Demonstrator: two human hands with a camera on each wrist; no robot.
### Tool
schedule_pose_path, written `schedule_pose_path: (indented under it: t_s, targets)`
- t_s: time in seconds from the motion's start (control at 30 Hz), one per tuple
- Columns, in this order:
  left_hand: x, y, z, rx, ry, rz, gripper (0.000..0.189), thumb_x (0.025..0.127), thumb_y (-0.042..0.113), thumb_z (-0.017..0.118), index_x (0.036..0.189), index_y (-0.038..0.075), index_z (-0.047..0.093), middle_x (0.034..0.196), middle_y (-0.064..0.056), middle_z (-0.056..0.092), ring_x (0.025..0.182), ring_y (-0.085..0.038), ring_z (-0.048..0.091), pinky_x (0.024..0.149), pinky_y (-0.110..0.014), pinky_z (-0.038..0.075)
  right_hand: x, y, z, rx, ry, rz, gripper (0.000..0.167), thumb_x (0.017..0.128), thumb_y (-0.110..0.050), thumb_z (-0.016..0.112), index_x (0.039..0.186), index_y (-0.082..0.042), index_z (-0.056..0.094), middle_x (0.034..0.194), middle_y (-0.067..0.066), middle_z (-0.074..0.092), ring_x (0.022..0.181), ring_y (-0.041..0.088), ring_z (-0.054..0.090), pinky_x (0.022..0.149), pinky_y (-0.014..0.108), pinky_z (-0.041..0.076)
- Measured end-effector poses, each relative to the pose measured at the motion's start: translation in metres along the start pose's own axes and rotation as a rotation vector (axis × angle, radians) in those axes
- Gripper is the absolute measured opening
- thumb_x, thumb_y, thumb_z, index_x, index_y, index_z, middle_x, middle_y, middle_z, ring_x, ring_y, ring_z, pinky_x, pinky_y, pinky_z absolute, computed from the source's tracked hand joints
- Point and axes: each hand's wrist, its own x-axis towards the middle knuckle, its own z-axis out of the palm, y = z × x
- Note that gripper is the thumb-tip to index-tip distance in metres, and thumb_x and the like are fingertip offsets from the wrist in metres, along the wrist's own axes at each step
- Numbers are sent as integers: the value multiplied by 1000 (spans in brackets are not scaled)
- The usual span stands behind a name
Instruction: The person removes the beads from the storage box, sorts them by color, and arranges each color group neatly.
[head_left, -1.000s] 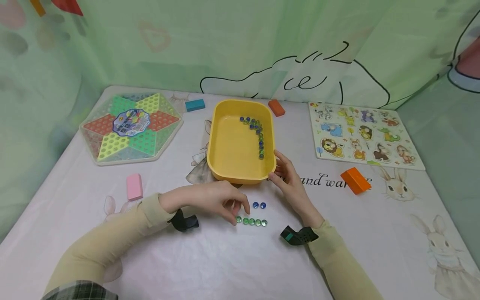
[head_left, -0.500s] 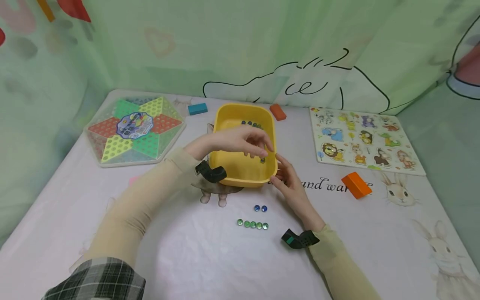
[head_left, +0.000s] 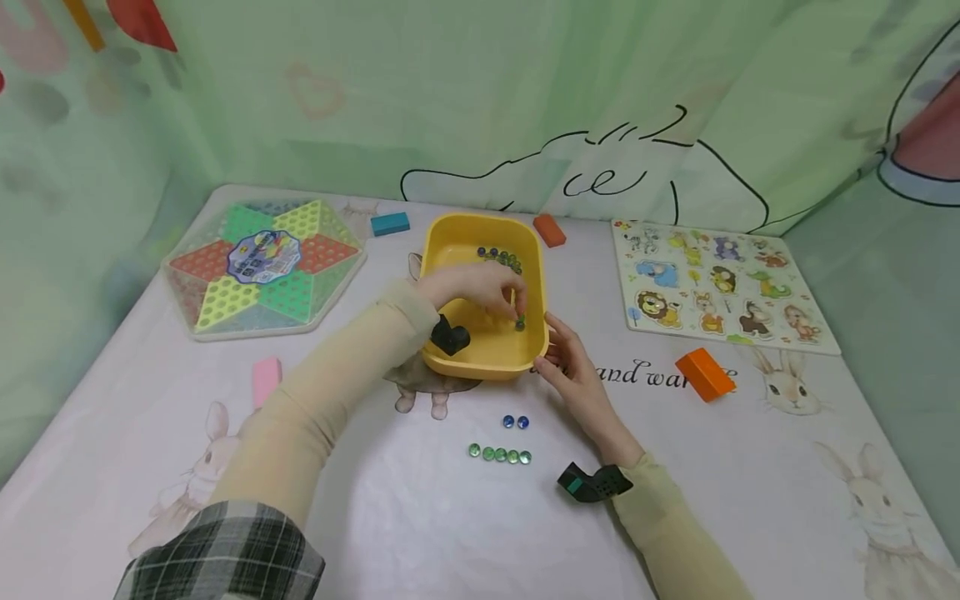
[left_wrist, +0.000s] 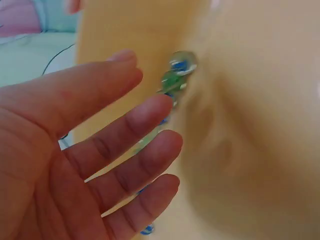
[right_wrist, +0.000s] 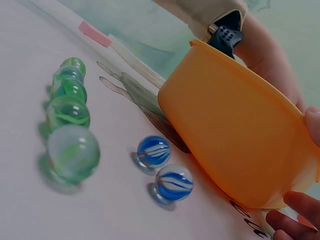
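A yellow plastic tub [head_left: 483,367] stands in the middle of the table. Inside, along its right side, lies a line of blue and green glass marbles [left_wrist: 182,62]. My left hand [head_left: 486,285] reaches down into the tub over that line. In the left wrist view its thumb and fingers are spread apart around the marbles with nothing pinched between them. My right hand [head_left: 579,371] holds the tub's near right corner, thumb at the rim and fingers against the outer wall. In front of the tub, two blue marbles [right_wrist: 174,183] sit beside a row of several green marbles [right_wrist: 73,153].
A Chinese checkers board [head_left: 264,262] lies at the left and an animal puzzle board [head_left: 720,283] at the right. Blue [head_left: 390,223], pink [head_left: 266,380] and orange blocks [head_left: 705,375] lie around the tub; a smaller orange-red block [head_left: 550,231] is behind it.
My left hand has moved from beside the green row up into the tub, then lower toward the marbles. The right hand stays on the tub's corner. Both rows outside look unchanged.
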Motion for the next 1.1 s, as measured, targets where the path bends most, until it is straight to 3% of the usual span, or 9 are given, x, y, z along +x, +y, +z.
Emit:
schedule_pose_path:
  t_s: [0.17, 0.33, 0.53, 0.7, 0.87, 1.1]
  targets:
    - [4, 1, 11, 34, -50, 10, 17, 88, 17, 62, 104, 13, 61, 93, -5, 60, 74, -13, 56, 68, -22, 47, 0, 0, 1, -14, 5, -5, 60, 94, -11, 51, 146, -22, 23, 136, 19, 43, 107, 19, 48, 85, 12, 39]
    - [3, 3, 19, 67, -11, -9, 22, 88, 14, 62, 110, 12, 60, 101, -6, 60, 82, -15, 54, 74, -23, 46, -2, 0, 2, -14, 1, -4, 60, 94, -11, 51, 146, -23, 23, 136, 19, 43, 106, 18, 48, 86, 13, 39]
    - [1, 5, 24, 191, 39, -1, 20, 87, 12, 63, 107, 14, 61, 105, -2, 61, 92, -15, 51, 85, -26, 43, -3, 0, 3, -17, 7, -4, 60, 94, -12, 51, 146, -23, 24, 136, 18, 43, 105, 18, 48, 86, 13, 39]
    - [-3, 6, 21, 246, 38, -6, 18, 86, 9, 62, 104, 13, 62, 100, -2, 60, 89, -15, 51, 81, -25, 43, -2, -1, 4, -18, -1, -7, 60, 94, -13, 51, 146, -23, 22, 137, 18, 42, 108, 22, 47, 87, 13, 38]
    - [-14, 5, 7, 227, 41, 42, 13, 86, 14, 63, 99, 12, 64, 94, -2, 60, 84, -15, 50, 74, -25, 41, 0, 0, 3, -19, 4, -20, 60, 94, -11, 50, 146, -22, 23, 137, 19, 42, 109, 25, 47, 87, 12, 38]
    - [-49, 13, -5, 140, 77, 127, 14, 88, 25, 63, 98, 16, 63, 89, 0, 60, 83, -14, 50, 74, -25, 41, 0, 1, 1, -16, 8, -15, 60, 95, -11, 49, 147, -22, 22, 137, 19, 41, 109, 22, 47, 87, 12, 38]
